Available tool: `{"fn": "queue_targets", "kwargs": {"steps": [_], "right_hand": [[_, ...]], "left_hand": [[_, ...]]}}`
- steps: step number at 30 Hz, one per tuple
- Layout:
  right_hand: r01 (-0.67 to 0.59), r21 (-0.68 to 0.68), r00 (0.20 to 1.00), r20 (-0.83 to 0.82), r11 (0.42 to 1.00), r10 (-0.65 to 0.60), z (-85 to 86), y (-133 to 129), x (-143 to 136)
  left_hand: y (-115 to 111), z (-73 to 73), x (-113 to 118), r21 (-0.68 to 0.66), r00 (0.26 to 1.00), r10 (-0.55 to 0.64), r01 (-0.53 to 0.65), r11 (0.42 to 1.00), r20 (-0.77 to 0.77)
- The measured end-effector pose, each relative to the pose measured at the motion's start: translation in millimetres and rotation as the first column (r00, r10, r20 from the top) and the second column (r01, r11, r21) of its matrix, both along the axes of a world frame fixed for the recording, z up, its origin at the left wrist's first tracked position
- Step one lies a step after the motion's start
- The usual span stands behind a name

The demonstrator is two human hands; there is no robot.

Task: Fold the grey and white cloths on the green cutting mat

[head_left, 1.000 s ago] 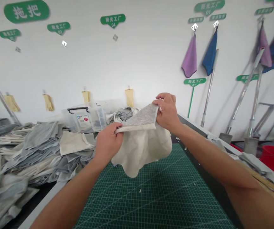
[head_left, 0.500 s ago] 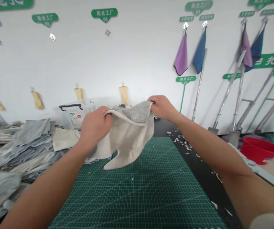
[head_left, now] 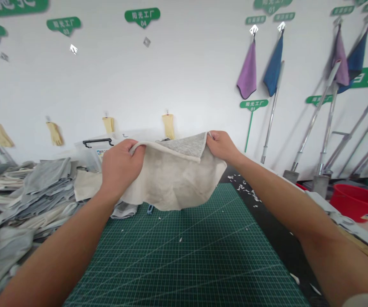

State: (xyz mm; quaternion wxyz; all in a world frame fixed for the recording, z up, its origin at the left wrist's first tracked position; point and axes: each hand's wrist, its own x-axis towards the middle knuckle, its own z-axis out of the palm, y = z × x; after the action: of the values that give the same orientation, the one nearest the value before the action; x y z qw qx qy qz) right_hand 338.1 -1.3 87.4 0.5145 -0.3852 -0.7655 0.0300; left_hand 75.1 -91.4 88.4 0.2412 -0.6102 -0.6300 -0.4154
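Observation:
A piece of fabric (head_left: 177,183), cream on the side towards me with a grey flap folded over its top edge, hangs in the air between my hands. My left hand (head_left: 123,164) pinches its upper left corner between thumb and fingers. At the upper right, my right hand (head_left: 220,144) is closed on the edge beside the grey flap. The lower edge of the fabric hangs free above the green cutting mat (head_left: 186,264). Behind it, a blue-handled tool (head_left: 150,209), partly hidden, lies on the mat near a small folded grey cloth (head_left: 124,210).
Heaped grey and cream fabric pieces (head_left: 43,187) cover the left side. A clear plastic box (head_left: 89,153) with a black handle stands behind them. White scraps (head_left: 247,192) litter the black tabletop at right. A red bucket (head_left: 356,200) and mop poles (head_left: 324,123) stand further right.
The fabric is spread wider between my hands, and its pointed lower corner no longer dangles in front. My right hand has shifted slightly right; the blue-handled tool shows more.

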Motion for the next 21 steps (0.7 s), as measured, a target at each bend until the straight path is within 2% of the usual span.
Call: {"fn": "queue_targets", "kwargs": {"steps": [4,7,10,13,15,17,19,21], "right_hand": [[0.038,0.074,0.995,0.094,0.997,-0.044,-2.9,2,1],[-0.018,0.113,0.987,0.163,0.993,-0.001,-11.5,-6,-3],[-0.035,0.097,0.966,0.259,0.995,0.009,-34.5,-17,-13],[-0.053,0.081,0.941,0.337,0.995,0.023,-68.1,-27,-23],[-0.116,0.082,0.95,0.3,0.99,0.086,-87.9,-31,-27],[-0.158,0.087,0.969,0.206,0.983,0.138,-98.9,-32,-28],[-0.136,0.05,0.989,0.071,0.989,0.133,-98.9,-31,-24],[-0.095,-0.023,0.994,-0.06,0.995,0.093,-90.3,-29,-19]], "left_hand": [[3,2.3,2,-0.052,0.998,-0.054,0.056,0.997,0.038],[1,2.2,8,-0.074,0.991,-0.112,0.117,0.99,0.072],[-2,-1.1,18,-0.081,0.98,-0.172,0.18,0.98,0.097],[-4,-8.6,28,-0.082,0.968,-0.209,0.222,0.972,0.141],[-4,-15.3,32,-0.093,0.961,-0.235,0.25,0.964,0.148],[-3,-21.4,31,-0.112,0.966,-0.232,0.244,0.963,0.113],[-2,-24.9,28,-0.135,0.983,-0.178,0.182,0.974,0.046],[-1,-24.8,23,-0.149,0.993,-0.115,0.111,0.983,-0.019]]}}
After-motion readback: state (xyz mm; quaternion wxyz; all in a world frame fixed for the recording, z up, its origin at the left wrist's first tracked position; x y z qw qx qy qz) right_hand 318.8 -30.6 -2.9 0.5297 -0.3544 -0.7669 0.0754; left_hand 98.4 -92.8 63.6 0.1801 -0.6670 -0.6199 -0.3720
